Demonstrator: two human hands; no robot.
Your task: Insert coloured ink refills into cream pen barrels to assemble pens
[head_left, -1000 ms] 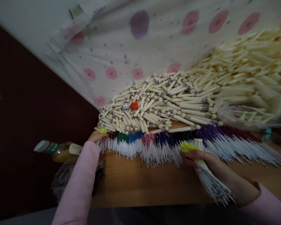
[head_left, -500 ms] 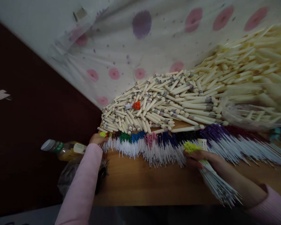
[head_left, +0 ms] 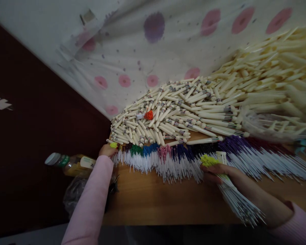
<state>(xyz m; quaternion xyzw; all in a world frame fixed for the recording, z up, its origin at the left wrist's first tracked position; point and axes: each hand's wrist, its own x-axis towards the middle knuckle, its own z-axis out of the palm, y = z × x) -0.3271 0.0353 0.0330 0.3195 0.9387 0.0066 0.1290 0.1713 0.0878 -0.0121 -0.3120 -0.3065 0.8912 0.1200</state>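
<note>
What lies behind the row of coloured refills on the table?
A heap of cream pen barrels, and behind it a spotted sheet. The heap hides the back edge of the table.

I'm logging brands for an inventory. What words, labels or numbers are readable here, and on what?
Nothing here is legible.
Bottle label: too small and blurred to read.
Cream pen barrels: dark striped bands only, no letters discernible.
Yellow-tipped bundle in the right hand: no print visible.
</note>
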